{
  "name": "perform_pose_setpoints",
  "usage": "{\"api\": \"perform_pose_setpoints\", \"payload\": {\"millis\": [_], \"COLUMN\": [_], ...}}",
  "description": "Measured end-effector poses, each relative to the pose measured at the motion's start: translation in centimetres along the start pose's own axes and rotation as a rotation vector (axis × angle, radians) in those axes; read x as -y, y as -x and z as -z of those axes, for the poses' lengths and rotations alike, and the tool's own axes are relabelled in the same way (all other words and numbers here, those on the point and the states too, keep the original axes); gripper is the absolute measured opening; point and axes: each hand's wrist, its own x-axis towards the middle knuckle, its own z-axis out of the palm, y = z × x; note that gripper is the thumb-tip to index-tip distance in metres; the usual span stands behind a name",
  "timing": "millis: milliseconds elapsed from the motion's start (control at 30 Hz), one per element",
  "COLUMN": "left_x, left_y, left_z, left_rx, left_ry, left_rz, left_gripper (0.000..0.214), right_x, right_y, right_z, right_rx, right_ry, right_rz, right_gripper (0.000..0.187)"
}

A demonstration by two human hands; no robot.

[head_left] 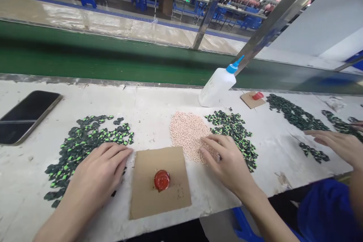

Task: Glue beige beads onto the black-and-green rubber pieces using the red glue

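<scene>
My left hand rests over the near right side of a pile of small dark pieces with bright green marks. Its fingers are stretched out, and the fingertips reach the left edge of a cardboard square. On that square sits a small red cap with something glossy in it. My right hand touches a heap of tiny pale pink beads, thumb and forefinger apart among them. A small dark spot shows inside the hand; I cannot make it out. Behind this hand lies a second dark-green pile.
A white squeeze bottle with a blue nozzle stands behind the beads. A phone lies at far left. To the right are another cardboard piece, more dark pieces and a co-worker's hand. A green belt runs behind.
</scene>
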Motion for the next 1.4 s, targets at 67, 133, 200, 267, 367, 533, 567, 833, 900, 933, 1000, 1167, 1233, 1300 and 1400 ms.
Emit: {"api": "perform_pose_setpoints", "payload": {"millis": [67,133,200,267,367,533,567,833,900,933,1000,1167,1233,1300,1400], "left_x": [0.3,0.4,0.5,0.4,0.0,-1.8,-2.2,-7.6,-9.4,-10.2,-11.5,-12.4,-12.0,-11.6,-11.2], "left_y": [-0.1,-0.1,-0.1,0.0,0.0,0.1,0.2,-0.2,-0.8,-1.1,-1.6,-1.6,-1.3,-0.9,-0.3], "left_z": [0.1,0.1,0.1,0.0,0.2,2.0,2.4,4.5,4.3,4.1,3.7,3.1,3.0,2.9,2.6], "left_rx": [0.017,0.02,0.015,-0.009,-0.082,-0.234,-0.233,-0.248,-0.232,-0.234,-0.231,-0.175,-0.165,-0.158,-0.126], "left_ry": [0.003,0.012,0.019,0.023,0.038,0.247,0.297,0.816,0.985,1.048,1.121,1.163,1.128,1.051,0.921], "left_rz": [0.006,0.017,0.027,0.041,0.079,0.232,0.259,0.443,0.424,0.417,0.404,0.341,0.304,0.238,0.131], "left_gripper": [0.044,0.043,0.042,0.042,0.04,0.022,0.019,0.019,0.023,0.023,0.025,0.024,0.023,0.025,0.028], "right_x": [0.8,1.1,1.0,0.8,0.8,1.0,1.0,3.0,4.2,4.9,5.9,7.2,7.6,8.1,9.1], "right_y": [-0.4,-0.7,-0.8,-0.7,-0.7,-1.1,-1.2,0.1,1.0,1.5,2.3,3.0,2.9,2.8,2.5], "right_z": [-0.6,-1.1,-1.4,-1.6,-1.6,-1.0,-0.8,1.5,1.9,2.0,2.1,2.4,2.6,2.8,3.1], "right_rx": [0.042,0.056,0.056,0.044,0.013,-0.034,-0.039,0.022,0.057,0.089,0.187,0.329,0.343,0.322,0.265], "right_ry": [0.001,0.004,-0.003,-0.025,-0.082,-0.221,-0.254,-0.694,-0.864,-0.972,-1.2,-1.342,-1.269,-1.197,-1.153], "right_rz": [0.032,0.037,0.029,0.014,-0.024,-0.147,-0.179,-0.441,-0.492,-0.525,-0.594,-0.548,-0.52,-0.559,-0.643], "right_gripper": [0.022,0.023,0.026,0.027,0.025,0.019,0.018,0.018,0.024,0.024,0.019,0.004,0.006,0.005,0.015]}}
